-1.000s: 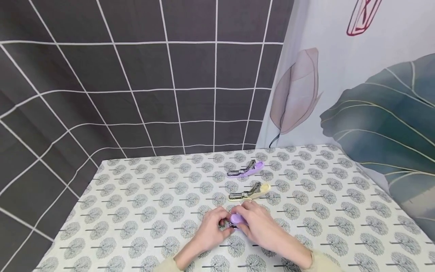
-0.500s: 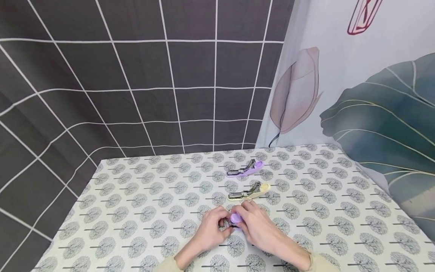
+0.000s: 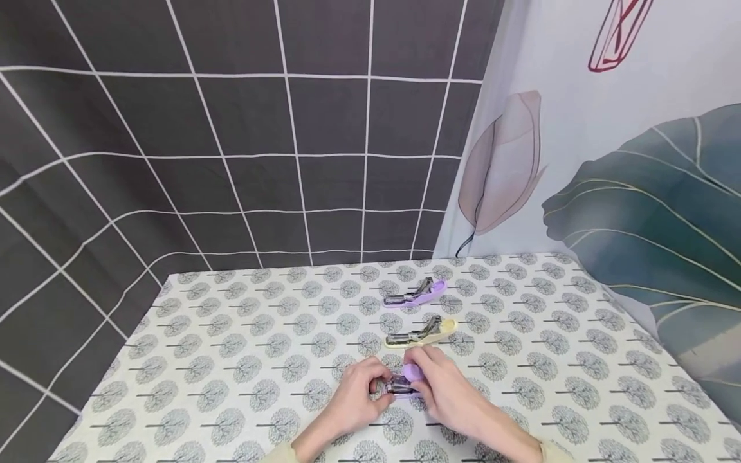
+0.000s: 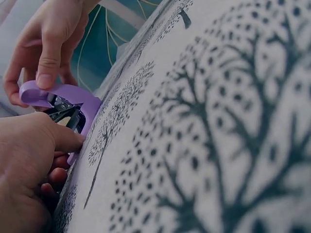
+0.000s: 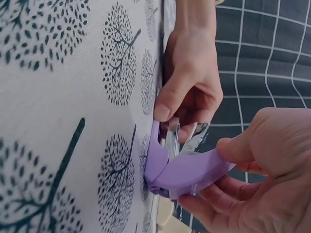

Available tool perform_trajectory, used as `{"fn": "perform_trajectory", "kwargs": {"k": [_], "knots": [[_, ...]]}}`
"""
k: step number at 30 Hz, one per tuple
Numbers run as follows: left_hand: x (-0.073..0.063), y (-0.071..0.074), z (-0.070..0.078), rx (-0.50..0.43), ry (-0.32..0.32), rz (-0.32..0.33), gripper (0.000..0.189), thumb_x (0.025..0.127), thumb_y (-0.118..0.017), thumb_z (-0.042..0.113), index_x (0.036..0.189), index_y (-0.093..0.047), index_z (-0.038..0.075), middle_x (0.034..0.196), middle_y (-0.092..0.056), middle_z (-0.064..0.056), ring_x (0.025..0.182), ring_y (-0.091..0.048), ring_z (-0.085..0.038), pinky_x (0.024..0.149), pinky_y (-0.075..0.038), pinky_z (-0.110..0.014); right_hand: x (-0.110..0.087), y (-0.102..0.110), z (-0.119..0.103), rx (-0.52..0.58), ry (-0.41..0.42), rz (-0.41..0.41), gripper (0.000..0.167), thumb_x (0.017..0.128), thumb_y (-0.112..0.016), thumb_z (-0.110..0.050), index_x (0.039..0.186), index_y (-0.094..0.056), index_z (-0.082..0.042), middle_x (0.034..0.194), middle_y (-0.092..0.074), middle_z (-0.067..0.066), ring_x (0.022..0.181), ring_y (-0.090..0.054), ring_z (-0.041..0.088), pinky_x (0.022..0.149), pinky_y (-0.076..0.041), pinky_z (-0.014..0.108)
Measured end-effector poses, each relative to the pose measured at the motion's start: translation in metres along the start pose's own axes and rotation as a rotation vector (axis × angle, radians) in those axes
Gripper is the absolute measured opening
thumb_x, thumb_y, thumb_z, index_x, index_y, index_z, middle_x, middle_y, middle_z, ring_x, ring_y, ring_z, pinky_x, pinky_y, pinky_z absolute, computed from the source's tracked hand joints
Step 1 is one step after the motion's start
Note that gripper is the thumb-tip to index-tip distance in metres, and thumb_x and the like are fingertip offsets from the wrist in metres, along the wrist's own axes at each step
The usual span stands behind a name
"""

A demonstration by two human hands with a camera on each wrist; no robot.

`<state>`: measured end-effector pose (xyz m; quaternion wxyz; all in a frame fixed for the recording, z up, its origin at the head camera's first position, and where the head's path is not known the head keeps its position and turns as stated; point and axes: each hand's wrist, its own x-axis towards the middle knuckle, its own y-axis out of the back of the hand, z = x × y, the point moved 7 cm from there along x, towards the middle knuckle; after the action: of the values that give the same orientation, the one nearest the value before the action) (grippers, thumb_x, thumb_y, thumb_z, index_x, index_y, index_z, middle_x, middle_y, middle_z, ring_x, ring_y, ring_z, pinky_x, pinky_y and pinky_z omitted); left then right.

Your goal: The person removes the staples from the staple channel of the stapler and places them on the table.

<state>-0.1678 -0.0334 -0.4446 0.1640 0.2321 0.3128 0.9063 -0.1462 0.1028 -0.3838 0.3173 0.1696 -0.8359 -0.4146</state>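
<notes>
1. Near edge of the table [image 3: 231, 360], tree-print cloth; both hands meet over one small purple stapler [image 3: 405, 381] that sits on the cloth — just in front of the other two.

2. Left hand [image 3: 356, 399]: fingers curled in on the stapler's left end. From the right wrist view, its thumb tip presses the purple base against the cloth while the other fingers fold behind the metal part. Grip is a pinch on the stapler, not a flat hand.

3. Right hand [image 3: 448, 395]: thumb and fingers curled round the purple top cover [image 5: 194, 172], which stands lifted away from the base at its free end. The stapler is hinged open; the shiny metal magazine [image 5: 182, 138] shows in the gap. In the left wrist view a fingertip sits on top of the lifted cover [image 4: 48, 92].

4. Cream stapler [image 3: 421, 330]: lies on the cloth just beyond the hands, lid up, metal track exposed. Apart from both hands.

5. Second purple stapler [image 3: 415, 293]: farther back again, also lying open, well apart from the hands.

6. Behind the table: dark curtain with a white grid [image 3: 231, 141] on the left, pale curtain with large leaf print [image 3: 637, 193] on the right.
</notes>
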Motion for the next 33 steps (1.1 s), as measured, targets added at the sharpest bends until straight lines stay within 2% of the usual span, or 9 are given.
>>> {"fn": "perform_trajectory", "kwargs": {"k": [7,14,19,24,27,33], "knots": [[0.000,0.000,-0.002,-0.025,0.035,-0.016,0.027,0.073,-0.083,0.003,0.092,-0.071,0.018,0.077,-0.053,0.015,0.064,-0.044,0.001,0.074,-0.038,-0.027,-0.008,0.005,0.010,0.192,-0.007,0.050,0.039,0.078,-0.064,0.020,0.104,-0.052,-0.005,0.092,-0.050,-0.006,0.079,-0.052,0.007,0.067,-0.052,0.024],[0.001,0.000,-0.001,-0.015,0.024,-0.010,0.027,0.073,-0.083,0.003,0.091,-0.070,0.018,0.076,-0.052,0.015,0.064,-0.043,0.001,0.076,-0.038,-0.028,-0.018,0.010,0.019,0.256,0.017,0.129,0.037,0.080,-0.066,0.018,0.109,-0.052,0.000,0.098,-0.058,0.003,0.076,-0.057,0.007,0.066,-0.054,0.024],[0.000,0.000,-0.001,-0.020,0.026,-0.004,0.027,0.072,-0.083,0.002,0.090,-0.070,0.017,0.076,-0.053,0.015,0.063,-0.043,0.001,0.074,-0.037,-0.026,-0.023,0.010,0.026,0.341,-0.030,0.127,0.034,0.083,-0.065,0.017,0.110,-0.051,-0.001,0.097,-0.059,0.004,0.064,-0.055,0.005,0.057,-0.052,0.023],[0.000,0.000,0.001,-0.013,0.022,-0.006,0.027,0.072,-0.083,0.002,0.090,-0.070,0.017,0.075,-0.051,0.015,0.063,-0.043,0.001,0.075,-0.037,-0.028,-0.027,0.009,0.033,0.364,-0.078,0.150,0.035,0.083,-0.068,0.014,0.109,-0.052,-0.001,0.096,-0.060,0.001,0.065,-0.057,0.010,0.058,-0.052,0.024],[0.000,0.000,0.001,-0.003,0.019,-0.007,0.026,0.072,-0.083,0.002,0.090,-0.070,0.016,0.074,-0.051,0.014,0.063,-0.043,0.001,0.076,-0.038,-0.028,-0.029,0.009,0.034,0.378,-0.072,0.175,0.035,0.082,-0.068,0.014,0.110,-0.052,-0.002,0.095,-0.059,0.000,0.066,-0.058,0.013,0.057,-0.052,0.024],[0.000,0.000,0.001,0.012,0.010,-0.011,0.026,0.072,-0.083,0.002,0.092,-0.071,0.015,0.076,-0.052,0.015,0.063,-0.042,0.002,0.076,-0.038,-0.029,-0.033,0.011,0.037,0.335,-0.065,0.224,0.039,0.080,-0.066,0.019,0.110,-0.054,-0.002,0.090,-0.057,-0.002,0.067,-0.054,0.010,0.054,-0.048,0.022]]}}
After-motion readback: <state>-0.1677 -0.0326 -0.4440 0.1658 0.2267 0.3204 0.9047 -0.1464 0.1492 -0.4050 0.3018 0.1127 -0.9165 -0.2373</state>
